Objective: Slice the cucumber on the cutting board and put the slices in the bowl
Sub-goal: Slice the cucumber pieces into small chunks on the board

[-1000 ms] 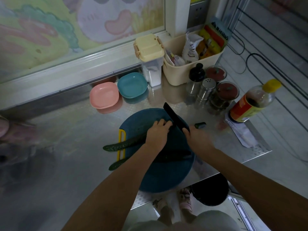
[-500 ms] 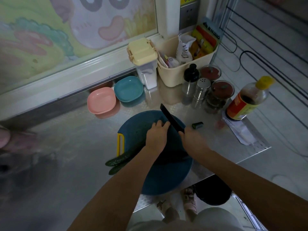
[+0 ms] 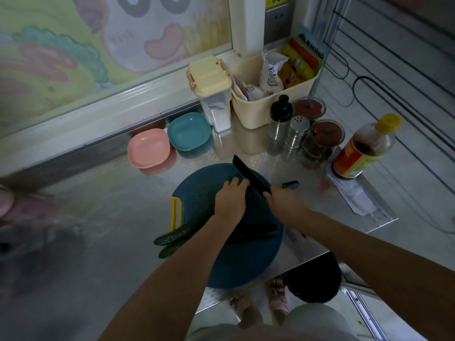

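Left hand (image 3: 230,201) is laid knuckles-up over the cucumber (image 3: 179,233), fingers curled down onto it, pinning it to the cutting board (image 3: 236,264). The cucumber lies slantwise across the board's left side. Its free end overhangs the rim beside the yellow handle (image 3: 176,214), and the end to be cut is hidden under the hand. A second cucumber (image 3: 170,250) lies just beside it, on the nearer side.

Right hand (image 3: 286,204) is wrapped round the grip of the knife (image 3: 248,175). The black blade slants up and away, just beside the left fingertips. Whether the edge has met the cucumber cannot be told.

Judged step: slicing, near its start. No slices can be made out on the dark board or in the pink bowl (image 3: 149,147) or the teal bowl (image 3: 189,131), both well beyond the board by the wall. A small cut stub (image 3: 290,184) lies off the board on the steel table (image 3: 110,205).

For a clean cut:
- Fingertips are to be tucked behind the knuckles, with the blade's flat guided against them.
- The overhanging end is best drawn onto the board, so the cucumber cannot pivot under pressure.
- Strokes are to be made straight down. The board sits near the table's front edge and may slide if pushed.
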